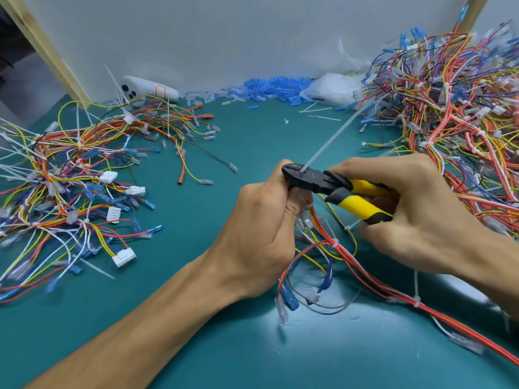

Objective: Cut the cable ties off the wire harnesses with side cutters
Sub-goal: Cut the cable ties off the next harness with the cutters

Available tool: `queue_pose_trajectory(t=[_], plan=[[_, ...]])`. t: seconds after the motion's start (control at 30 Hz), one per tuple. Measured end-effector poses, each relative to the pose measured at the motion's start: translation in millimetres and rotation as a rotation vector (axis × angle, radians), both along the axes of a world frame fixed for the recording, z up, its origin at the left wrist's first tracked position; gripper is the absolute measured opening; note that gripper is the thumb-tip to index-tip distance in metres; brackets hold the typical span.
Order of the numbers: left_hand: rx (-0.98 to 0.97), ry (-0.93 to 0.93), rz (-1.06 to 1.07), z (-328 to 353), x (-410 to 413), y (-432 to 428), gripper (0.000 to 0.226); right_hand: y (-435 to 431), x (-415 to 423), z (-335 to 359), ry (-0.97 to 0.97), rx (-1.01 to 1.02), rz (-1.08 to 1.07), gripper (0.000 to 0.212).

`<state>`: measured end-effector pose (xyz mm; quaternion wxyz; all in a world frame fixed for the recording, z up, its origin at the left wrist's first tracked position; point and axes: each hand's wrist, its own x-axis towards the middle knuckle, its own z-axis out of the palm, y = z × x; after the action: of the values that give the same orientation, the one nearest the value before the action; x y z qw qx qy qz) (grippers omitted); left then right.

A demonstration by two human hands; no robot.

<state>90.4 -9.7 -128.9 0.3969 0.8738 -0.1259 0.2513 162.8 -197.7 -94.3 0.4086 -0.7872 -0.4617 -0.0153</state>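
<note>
Tie in the cutter jaws, tail slanting up-right.
My right hand [415, 209] squeezes the side cutters [323, 182] by their yellow handles. My left hand [261, 220], just under their head, clutches the wire harness [337, 248]. The cable tie [328, 143] runs from their jaws up and right.

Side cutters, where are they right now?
Head view, right of centre: the right hand grips the side cutters by their yellow handles, jaws at a white cable tie on the wire harness that the left hand holds.

You're gripping side cutters [323, 183] with dark matt metal jaws and glossy yellow-black plastic handles over a smooth teal mat [238, 346].
</note>
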Motion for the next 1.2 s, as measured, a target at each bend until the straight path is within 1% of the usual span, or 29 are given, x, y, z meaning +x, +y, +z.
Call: queue_pose_trajectory(t=[0.07, 0.2, 0.33, 0.43, 0.53, 0.63, 0.7, 0.8, 0.93, 1.07, 1.13, 1.2], plan=[[-0.052, 0.013, -0.008, 0.2, 1.3, 0.0, 0.025, -1.3, 0.9, -0.5, 0.017, -0.008, -0.005, 0.023], [-0.088, 0.022, 0.004, -0.1, 1.8, -0.9, 0.022, -0.7, 2.8, -6.5, 0.044, -0.035, -0.022, 0.030], [-0.108, 0.012, 0.020, 0.5, 2.7, -0.6, 0.023, -2.4, 4.9, -7.3, -0.064, -0.119, -0.055, 0.046], [-0.093, 0.020, 0.001, 1.1, 2.6, -2.8, 0.022, -3.1, 4.9, -8.2, -0.143, -0.145, -0.079, 0.051], [-0.066, 0.020, 0.003, 2.0, 3.1, -4.6, 0.016, -2.7, 5.3, -8.4, -0.194, -0.178, -0.111, 0.041], [-0.011, 0.010, 0.030, 1.9, 4.5, -4.5, 0.019, -3.5, 4.2, -7.3, -0.228, -0.204, -0.133, 0.034], [0.016, 0.001, 0.031, 1.2, 4.6, -4.1, 0.018, -2.6, 1.2, -7.5, -0.206, -0.202, -0.124, 0.028], [0.029, -0.005, 0.017, 0.5, 3.9, -3.4, 0.015, -0.3, -0.2, -9.5, -0.103, -0.186, -0.102, 0.025], [0.040, 0.004, 0.010, 0.4, 3.1, -4.3, 0.016, 0.4, 1.9, -11.7, -0.011, -0.165, -0.103, 0.031], [0.016, 0.039, 0.011, -0.5, 1.5, -4.1, 0.016, 0.9, 1.8, -11.9, 0.039, -0.210, -0.116, 0.030], [-0.007, 0.072, 0.016, -2.1, 1.1, -4.4, 0.017, 2.3, 1.5, -11.6, 0.049, -0.247, -0.129, 0.033], [-0.035, 0.104, 0.033, -3.6, 0.4, -6.3, 0.017, 3.9, 1.2, -10.3, 0.077, -0.267, -0.124, 0.027]])
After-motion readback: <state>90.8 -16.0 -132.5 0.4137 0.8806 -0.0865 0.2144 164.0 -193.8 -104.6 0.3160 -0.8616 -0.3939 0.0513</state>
